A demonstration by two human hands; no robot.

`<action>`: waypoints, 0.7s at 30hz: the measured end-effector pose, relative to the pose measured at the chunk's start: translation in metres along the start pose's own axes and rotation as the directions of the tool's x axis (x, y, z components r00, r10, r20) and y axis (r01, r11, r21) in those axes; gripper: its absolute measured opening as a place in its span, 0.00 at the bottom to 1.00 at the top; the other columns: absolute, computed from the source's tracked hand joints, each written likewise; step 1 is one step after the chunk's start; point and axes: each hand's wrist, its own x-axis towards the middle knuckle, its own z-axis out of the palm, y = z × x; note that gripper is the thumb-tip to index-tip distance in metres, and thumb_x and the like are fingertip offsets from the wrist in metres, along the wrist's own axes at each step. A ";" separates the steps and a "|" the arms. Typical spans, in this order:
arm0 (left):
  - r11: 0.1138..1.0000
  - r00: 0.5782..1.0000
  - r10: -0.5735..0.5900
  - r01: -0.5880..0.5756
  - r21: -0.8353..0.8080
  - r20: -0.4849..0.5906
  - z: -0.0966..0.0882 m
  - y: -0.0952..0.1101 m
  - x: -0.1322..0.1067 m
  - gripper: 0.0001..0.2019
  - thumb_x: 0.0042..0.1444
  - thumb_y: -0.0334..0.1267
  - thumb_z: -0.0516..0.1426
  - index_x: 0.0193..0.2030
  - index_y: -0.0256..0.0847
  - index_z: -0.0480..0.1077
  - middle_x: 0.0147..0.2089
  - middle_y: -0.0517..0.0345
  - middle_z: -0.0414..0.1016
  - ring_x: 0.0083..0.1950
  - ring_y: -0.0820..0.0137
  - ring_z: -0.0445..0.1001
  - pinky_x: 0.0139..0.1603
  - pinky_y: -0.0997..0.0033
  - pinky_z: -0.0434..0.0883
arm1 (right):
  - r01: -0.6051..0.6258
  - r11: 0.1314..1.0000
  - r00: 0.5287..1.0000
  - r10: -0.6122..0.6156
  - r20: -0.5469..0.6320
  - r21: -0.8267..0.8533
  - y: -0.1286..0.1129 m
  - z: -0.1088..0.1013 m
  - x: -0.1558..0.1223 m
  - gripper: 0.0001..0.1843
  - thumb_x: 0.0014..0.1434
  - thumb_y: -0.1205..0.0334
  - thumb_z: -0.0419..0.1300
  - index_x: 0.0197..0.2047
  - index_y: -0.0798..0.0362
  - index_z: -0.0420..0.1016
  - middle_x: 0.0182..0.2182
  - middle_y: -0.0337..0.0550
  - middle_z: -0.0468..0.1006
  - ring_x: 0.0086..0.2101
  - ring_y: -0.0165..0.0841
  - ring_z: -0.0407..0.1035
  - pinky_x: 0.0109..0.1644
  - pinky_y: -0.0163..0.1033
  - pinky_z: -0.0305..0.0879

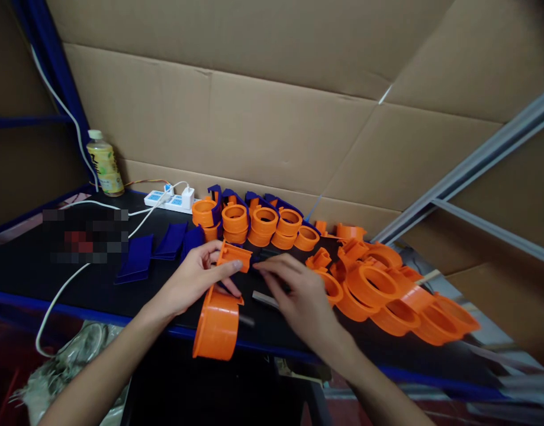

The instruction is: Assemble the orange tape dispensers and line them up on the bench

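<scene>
My left hand (195,278) is closed on a small orange plastic bracket (234,256), held just above the black table top (32,266). Below that hand a large orange ring part (216,324) stands at the table's front edge. My right hand (298,290) reaches in from the right, its fingers pinched together at a small dark piece (256,264) right beside the bracket. A thin grey strip (263,299) lies on the table under the right hand.
Rows of orange rings with blue clips (258,220) stand at the back. A heap of larger orange rings (387,290) lies to the right. Blue flat pieces (151,248), a white power strip (170,200) with cables and a drink bottle (105,163) are at left. Cardboard walls surround the table.
</scene>
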 end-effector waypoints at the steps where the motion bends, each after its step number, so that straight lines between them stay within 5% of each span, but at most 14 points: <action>1: 1.000 0.999 0.017 -0.018 -0.003 -0.028 0.002 -0.003 0.002 0.16 0.57 0.44 0.66 0.46 0.38 0.71 0.39 0.52 0.82 0.29 0.65 0.84 0.31 0.70 0.80 | 0.019 0.998 1.000 -0.020 -0.021 -0.052 0.001 0.009 -0.007 0.13 0.68 0.68 0.55 0.47 0.50 0.81 0.42 0.48 0.81 0.43 0.38 0.77 0.47 0.44 0.76; 5: 0.997 0.983 0.080 -0.080 0.007 -0.164 0.000 -0.007 0.009 0.16 0.56 0.47 0.66 0.44 0.40 0.69 0.44 0.52 0.82 0.29 0.66 0.83 0.28 0.71 0.80 | 0.146 0.976 0.979 -0.166 -0.117 -0.164 -0.002 0.035 -0.056 0.17 0.65 0.73 0.56 0.53 0.50 0.78 0.41 0.49 0.81 0.41 0.38 0.77 0.45 0.44 0.77; 8: 0.994 0.972 0.109 -0.108 0.012 -0.207 -0.006 -0.003 0.009 0.18 0.56 0.48 0.67 0.47 0.40 0.70 0.43 0.54 0.81 0.30 0.65 0.84 0.28 0.72 0.79 | 0.338 0.926 0.934 -0.351 -0.061 -0.167 -0.012 0.041 -0.088 0.18 0.63 0.70 0.61 0.56 0.49 0.76 0.39 0.45 0.83 0.38 0.37 0.77 0.41 0.42 0.77; 13: 0.996 0.978 0.059 -0.071 -0.055 -0.198 -0.011 0.004 0.007 0.20 0.54 0.48 0.67 0.48 0.39 0.72 0.39 0.53 0.81 0.28 0.64 0.83 0.26 0.71 0.78 | 0.232 0.935 0.965 -0.185 0.188 -0.270 -0.013 0.050 -0.096 0.14 0.65 0.66 0.63 0.53 0.51 0.78 0.43 0.49 0.83 0.42 0.40 0.77 0.45 0.45 0.77; 17: 0.997 0.988 0.049 -0.056 -0.044 -0.145 -0.011 0.002 0.008 0.18 0.56 0.47 0.67 0.46 0.38 0.73 0.43 0.49 0.83 0.28 0.64 0.83 0.25 0.72 0.78 | 0.265 0.952 0.951 -0.231 0.203 -0.156 -0.006 0.049 -0.090 0.09 0.68 0.69 0.58 0.45 0.52 0.81 0.35 0.45 0.82 0.34 0.35 0.75 0.37 0.40 0.74; 21: 0.999 0.993 0.050 -0.051 -0.002 -0.106 -0.009 -0.001 0.007 0.16 0.57 0.46 0.66 0.46 0.40 0.72 0.43 0.51 0.82 0.29 0.66 0.83 0.27 0.72 0.78 | 0.074 0.996 0.990 -0.080 0.119 0.054 -0.007 0.021 -0.065 0.07 0.68 0.65 0.59 0.43 0.49 0.80 0.37 0.44 0.82 0.37 0.35 0.76 0.39 0.39 0.74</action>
